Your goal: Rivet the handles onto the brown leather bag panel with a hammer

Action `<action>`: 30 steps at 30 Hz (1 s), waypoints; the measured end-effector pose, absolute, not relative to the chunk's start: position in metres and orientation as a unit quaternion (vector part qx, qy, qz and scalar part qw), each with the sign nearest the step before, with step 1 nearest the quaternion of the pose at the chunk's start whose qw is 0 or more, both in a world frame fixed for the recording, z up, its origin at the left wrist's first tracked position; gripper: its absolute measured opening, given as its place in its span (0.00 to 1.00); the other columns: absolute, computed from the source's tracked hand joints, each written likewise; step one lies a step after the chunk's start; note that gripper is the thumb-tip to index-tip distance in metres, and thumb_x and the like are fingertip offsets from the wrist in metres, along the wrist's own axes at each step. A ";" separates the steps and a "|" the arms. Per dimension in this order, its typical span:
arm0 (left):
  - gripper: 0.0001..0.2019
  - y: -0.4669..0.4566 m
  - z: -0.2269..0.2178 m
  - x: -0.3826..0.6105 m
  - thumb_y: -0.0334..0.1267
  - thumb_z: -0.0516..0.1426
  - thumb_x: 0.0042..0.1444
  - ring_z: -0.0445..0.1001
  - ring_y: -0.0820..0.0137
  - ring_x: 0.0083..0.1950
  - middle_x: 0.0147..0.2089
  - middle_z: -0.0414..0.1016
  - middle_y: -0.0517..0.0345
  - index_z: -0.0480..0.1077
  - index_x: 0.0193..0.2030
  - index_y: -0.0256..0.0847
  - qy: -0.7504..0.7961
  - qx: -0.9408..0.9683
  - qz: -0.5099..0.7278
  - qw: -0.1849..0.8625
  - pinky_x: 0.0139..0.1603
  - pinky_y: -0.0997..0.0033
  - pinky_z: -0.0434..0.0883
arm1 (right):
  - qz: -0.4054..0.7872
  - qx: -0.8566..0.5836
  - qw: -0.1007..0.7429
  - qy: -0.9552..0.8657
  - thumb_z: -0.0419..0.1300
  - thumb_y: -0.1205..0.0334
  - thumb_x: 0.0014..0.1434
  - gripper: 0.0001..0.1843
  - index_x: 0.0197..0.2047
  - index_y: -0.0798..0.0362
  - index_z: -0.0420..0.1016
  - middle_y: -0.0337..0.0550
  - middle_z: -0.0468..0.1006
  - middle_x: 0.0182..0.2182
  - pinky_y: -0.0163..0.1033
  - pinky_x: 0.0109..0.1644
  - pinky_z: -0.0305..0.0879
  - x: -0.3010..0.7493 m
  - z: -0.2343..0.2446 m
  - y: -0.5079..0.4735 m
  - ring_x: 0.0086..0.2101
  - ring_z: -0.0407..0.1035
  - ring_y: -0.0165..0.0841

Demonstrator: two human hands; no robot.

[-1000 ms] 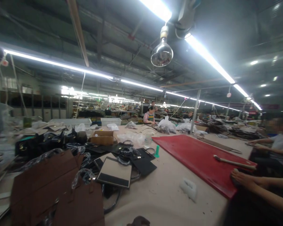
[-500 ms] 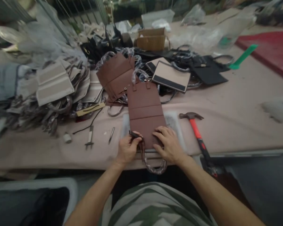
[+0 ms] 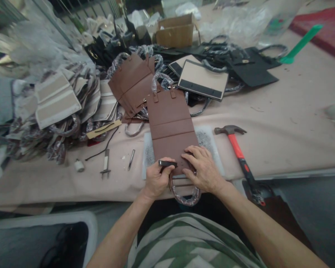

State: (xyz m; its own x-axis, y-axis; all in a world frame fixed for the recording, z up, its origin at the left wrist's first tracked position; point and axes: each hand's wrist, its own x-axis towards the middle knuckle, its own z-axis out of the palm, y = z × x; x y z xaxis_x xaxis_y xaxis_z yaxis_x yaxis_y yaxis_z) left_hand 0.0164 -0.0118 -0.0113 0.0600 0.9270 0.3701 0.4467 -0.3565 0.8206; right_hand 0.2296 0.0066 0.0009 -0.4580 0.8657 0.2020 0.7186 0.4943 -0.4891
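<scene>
A brown leather bag panel (image 3: 171, 126) lies on a white cutting pad (image 3: 212, 149) in front of me. Its plastic-wrapped handle (image 3: 187, 201) loops over the near edge of the table. Between the thumb and fingers of my left hand (image 3: 156, 180) is a dark metal punch (image 3: 167, 163), tilted, its tip close to or on the panel's lower part. My right hand (image 3: 203, 169) rests on the panel's lower right, fingers bent and apart, pressing the leather. Small dark marks show between the hands; my fingers partly hide that area.
To the right lies a hammer (image 3: 237, 149) with a red and black grip. Left are a divider-like tool (image 3: 106, 163), a thin metal rod (image 3: 131, 160) and a small white bottle (image 3: 79, 165). Beige panels (image 3: 57, 98), brown panels (image 3: 132, 83) and black panels (image 3: 254, 70) are piled behind.
My left hand has moved right with the punch, bringing its tip over the leather. My right hand stays on the panel. The whole view has shifted slightly.
</scene>
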 end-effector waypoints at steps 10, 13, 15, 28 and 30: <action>0.07 -0.010 -0.013 0.021 0.39 0.56 0.67 0.81 0.67 0.43 0.40 0.82 0.53 0.74 0.42 0.40 0.503 0.709 0.446 0.213 0.47 0.69 0.78 | 0.166 -0.468 0.225 -0.839 0.62 0.56 0.60 0.23 0.58 0.54 0.73 0.54 0.69 0.60 0.59 0.70 0.46 0.230 0.002 0.007 0.62 0.58 0.49; 0.06 -0.008 -0.014 0.026 0.37 0.55 0.67 0.80 0.67 0.42 0.40 0.81 0.53 0.73 0.42 0.40 0.495 0.721 0.439 0.207 0.46 0.70 0.77 | 0.172 -0.468 0.229 -0.836 0.63 0.57 0.59 0.24 0.58 0.54 0.73 0.54 0.69 0.60 0.59 0.70 0.47 0.229 0.000 0.006 0.62 0.59 0.49; 0.06 -0.006 -0.015 0.028 0.37 0.55 0.66 0.80 0.67 0.41 0.40 0.80 0.53 0.72 0.43 0.41 0.487 0.727 0.435 0.213 0.45 0.70 0.77 | 0.179 -0.460 0.249 -0.833 0.63 0.57 0.59 0.22 0.56 0.54 0.74 0.54 0.71 0.59 0.60 0.69 0.48 0.228 -0.001 0.006 0.61 0.60 0.49; 0.05 -0.004 -0.018 0.032 0.36 0.54 0.65 0.79 0.68 0.37 0.38 0.80 0.54 0.70 0.43 0.41 0.482 0.714 0.447 0.241 0.42 0.71 0.76 | 0.096 -0.768 0.113 -0.623 0.56 0.56 0.58 0.17 0.45 0.59 0.74 0.58 0.74 0.37 0.50 0.41 0.65 0.357 0.005 0.011 0.36 0.70 0.47; 0.04 -0.003 -0.018 0.032 0.36 0.55 0.65 0.79 0.68 0.37 0.38 0.79 0.54 0.70 0.43 0.41 0.477 0.717 0.444 0.245 0.42 0.71 0.76 | 0.141 -0.757 0.124 -0.626 0.56 0.58 0.55 0.11 0.37 0.56 0.73 0.49 0.71 0.26 0.45 0.32 0.62 0.362 0.006 0.014 0.27 0.66 0.40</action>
